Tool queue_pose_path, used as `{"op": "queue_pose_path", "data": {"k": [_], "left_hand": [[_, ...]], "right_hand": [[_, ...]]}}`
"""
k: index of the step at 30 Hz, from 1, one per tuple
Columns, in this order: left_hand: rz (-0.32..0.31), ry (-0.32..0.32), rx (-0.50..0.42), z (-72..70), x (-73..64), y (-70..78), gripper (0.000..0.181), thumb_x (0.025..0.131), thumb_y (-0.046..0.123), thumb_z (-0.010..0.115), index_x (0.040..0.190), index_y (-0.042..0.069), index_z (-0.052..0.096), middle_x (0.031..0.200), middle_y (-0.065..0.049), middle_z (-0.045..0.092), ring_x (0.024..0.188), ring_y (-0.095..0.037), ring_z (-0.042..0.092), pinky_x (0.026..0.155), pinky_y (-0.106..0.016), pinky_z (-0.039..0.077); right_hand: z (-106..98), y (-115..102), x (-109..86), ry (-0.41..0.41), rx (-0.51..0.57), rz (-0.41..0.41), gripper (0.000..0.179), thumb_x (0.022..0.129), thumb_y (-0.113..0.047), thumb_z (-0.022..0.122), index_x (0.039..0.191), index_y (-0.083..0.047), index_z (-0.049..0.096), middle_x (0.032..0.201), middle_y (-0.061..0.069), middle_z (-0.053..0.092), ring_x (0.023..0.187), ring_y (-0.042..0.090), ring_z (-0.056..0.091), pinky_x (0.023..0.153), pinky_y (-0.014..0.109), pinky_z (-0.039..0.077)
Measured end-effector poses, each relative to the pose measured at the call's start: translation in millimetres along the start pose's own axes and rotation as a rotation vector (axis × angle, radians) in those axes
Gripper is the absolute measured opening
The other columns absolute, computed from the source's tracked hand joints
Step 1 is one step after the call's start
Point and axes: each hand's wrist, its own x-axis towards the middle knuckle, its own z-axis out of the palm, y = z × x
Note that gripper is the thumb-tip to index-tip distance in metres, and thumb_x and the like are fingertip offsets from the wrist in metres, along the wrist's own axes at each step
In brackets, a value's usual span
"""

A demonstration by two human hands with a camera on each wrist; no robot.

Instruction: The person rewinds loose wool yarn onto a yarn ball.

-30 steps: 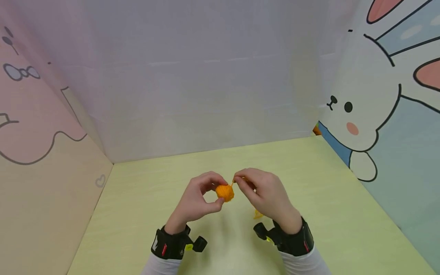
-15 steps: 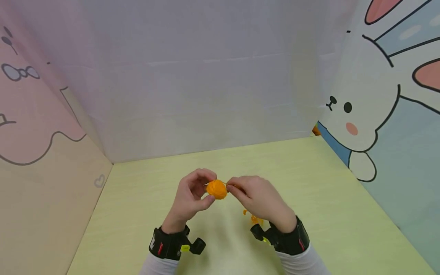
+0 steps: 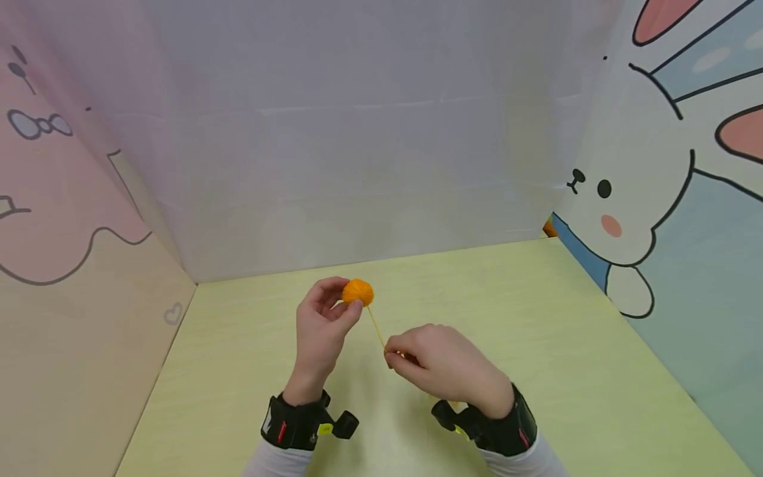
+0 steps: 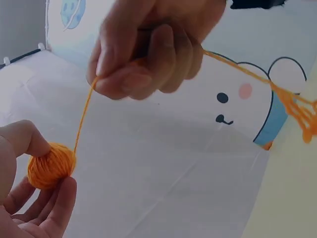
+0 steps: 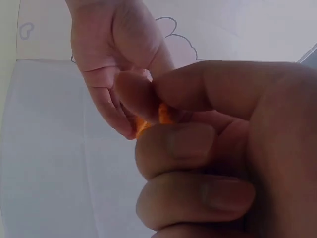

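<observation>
A small ball of orange yarn is held up over the table between the thumb and fingers of my left hand. From it a taut strand runs to my right hand, whose thumb and forefinger pinch it. The right hand's other fingers are curled in, and in the left wrist view more yarn trails out behind them to a loose tangle. In the right wrist view my own right fingers cover most of the ball, with a bit of orange yarn showing between them.
The pale yellow-green table lies under both hands. A whitish curtain hangs along its back edge. Printed panels stand at the sides, a rabbit panel on the right and a pink one on the left. Each wrist wears a black camera strap.
My left hand has carried the ball left and away from me. The right hand has drawn left and closer to me, so the strand between them is longer and straight.
</observation>
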Motion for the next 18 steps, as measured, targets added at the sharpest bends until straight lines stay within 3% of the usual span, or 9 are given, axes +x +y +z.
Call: {"op": "queue_pose_path", "data": {"k": [5, 9, 14, 18], "left_hand": [[0.065, -0.001, 0.199, 0.2, 1.1, -4.4, 0.036, 0.082, -0.005, 0.074, 0.115, -0.001, 0.062, 0.112, -0.013, 0.062, 0.095, -0.026, 0.061, 0.083, -0.027, 0.057], [0.080, -0.080, 0.344, 0.6, -0.1, -3.7, 0.038, 0.078, -0.007, 0.075, 0.113, 0.004, 0.065, 0.110, -0.008, 0.064, 0.092, -0.019, 0.062, 0.081, -0.027, 0.057], [0.134, -0.314, 0.434, 7.8, -3.8, 15.2, 0.038, 0.073, -0.011, 0.076, 0.106, 0.003, 0.066, 0.102, -0.007, 0.065, 0.086, -0.017, 0.061, 0.073, -0.036, 0.060], [0.193, -0.534, 0.376, 15.6, -5.8, 30.4, 0.037, 0.069, -0.011, 0.076, 0.102, 0.002, 0.065, 0.098, -0.007, 0.065, 0.082, -0.015, 0.061, 0.070, -0.038, 0.061]], "right_hand": [[-6, 0, -4.6, 0.104, -0.003, -0.053, 0.016, 0.096, -0.020, 0.059, 0.082, -0.027, 0.064, 0.067, -0.021, 0.048, 0.055, -0.002, 0.042, 0.050, 0.018, 0.039], [-12, 3, -7.6, 0.241, 0.002, -0.088, 0.011, 0.094, -0.018, 0.061, 0.086, -0.024, 0.067, 0.071, -0.019, 0.053, 0.057, -0.001, 0.043, 0.050, 0.017, 0.041], [-18, 10, -9.9, 0.427, 0.008, -0.111, 0.006, 0.093, -0.016, 0.064, 0.092, -0.019, 0.070, 0.078, -0.013, 0.061, 0.059, 0.001, 0.044, 0.048, 0.020, 0.044], [-21, 16, -8.7, 0.508, -0.010, -0.099, 0.006, 0.092, -0.013, 0.066, 0.094, -0.016, 0.071, 0.075, -0.009, 0.059, 0.059, 0.003, 0.044, 0.047, 0.022, 0.044]]}}
